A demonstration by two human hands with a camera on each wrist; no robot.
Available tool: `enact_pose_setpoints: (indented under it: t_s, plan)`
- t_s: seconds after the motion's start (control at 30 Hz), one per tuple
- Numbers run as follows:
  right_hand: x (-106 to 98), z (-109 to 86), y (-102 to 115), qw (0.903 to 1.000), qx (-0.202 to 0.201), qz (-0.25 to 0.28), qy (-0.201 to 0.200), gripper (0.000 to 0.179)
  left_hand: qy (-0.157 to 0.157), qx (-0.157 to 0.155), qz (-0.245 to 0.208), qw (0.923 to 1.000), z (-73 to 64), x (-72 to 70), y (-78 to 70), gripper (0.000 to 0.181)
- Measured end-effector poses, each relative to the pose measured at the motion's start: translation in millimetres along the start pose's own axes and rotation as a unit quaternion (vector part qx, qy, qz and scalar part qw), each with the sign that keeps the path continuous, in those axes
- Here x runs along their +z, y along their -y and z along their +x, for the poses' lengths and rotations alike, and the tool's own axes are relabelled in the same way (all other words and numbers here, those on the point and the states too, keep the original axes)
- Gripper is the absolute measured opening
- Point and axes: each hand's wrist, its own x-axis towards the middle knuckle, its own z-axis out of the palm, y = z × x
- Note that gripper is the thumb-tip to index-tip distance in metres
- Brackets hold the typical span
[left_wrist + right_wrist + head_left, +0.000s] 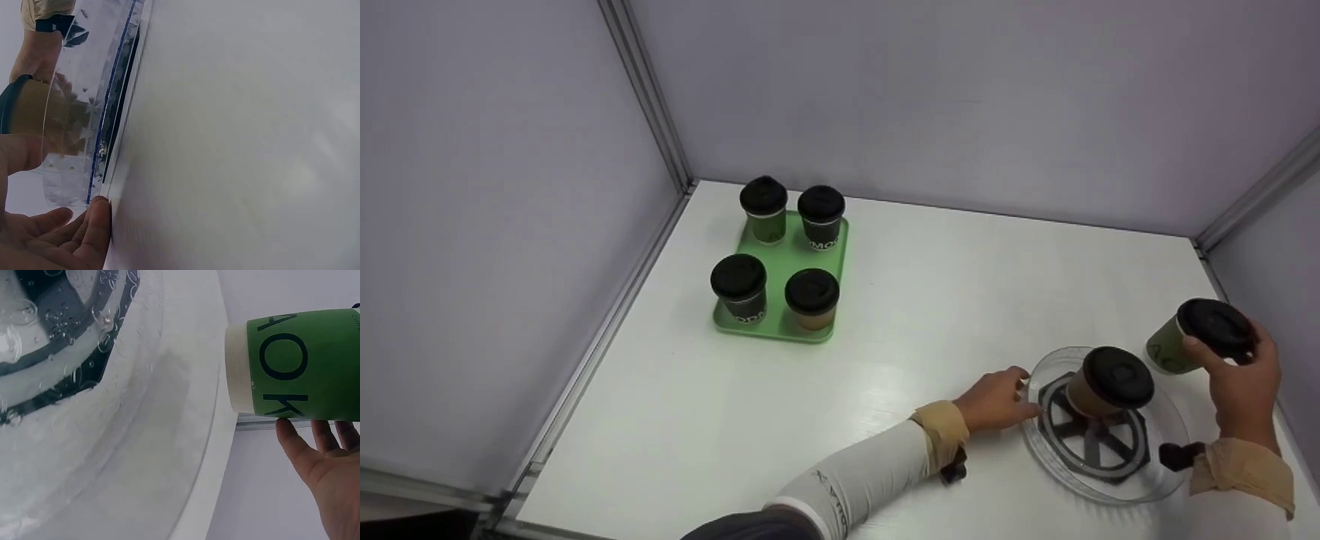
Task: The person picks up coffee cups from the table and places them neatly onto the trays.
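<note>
At the right of the head view, my right hand (1245, 382) grips a green paper cup (1166, 349) near its black lid. The cup is tilted, and dark lettering on its side shows in the right wrist view (287, 360); its base looks raised off the table. My left hand (996, 399) holds the left edge of a round clear plastic dish (1166, 480), thumb at the rim and fingers low against the side in the left wrist view (62, 236). A brown cup (1087, 397) with a black lid stands in the dish, over a dark spoked pattern.
A green tray (787, 266) on the left bears a green cup (767, 227), two dark cups (821, 231) and a brown cup (814, 320), all with black lids. Pale panels (922, 97) enclose the white table (952, 300) at the back and sides.
</note>
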Motion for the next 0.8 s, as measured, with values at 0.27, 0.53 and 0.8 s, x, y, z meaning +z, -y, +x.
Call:
enact_pose_setpoints:
  t_s: [0.27, 0.53, 0.8]
  plan:
    - [-15, -16.5, 3, 0.9988, -0.037, 0.002, -0.032, 0.082, -0.001, 0.008, -0.017, 0.9998, -2.6, -2.3, 0.3, 0.054]
    - [-26, -36.9, 11, 0.9968, -0.046, 0.03, -0.058, 0.08, -0.003, 0.008, -0.016, 0.9998, -2.1, -2.3, 0.4, 0.055]
    - [-28, -61.0, 13, 0.9952, -0.035, 0.069, -0.06, 0.082, -0.004, 0.009, -0.01, 0.9999, -3.6, -2.7, -0.2, 0.053]
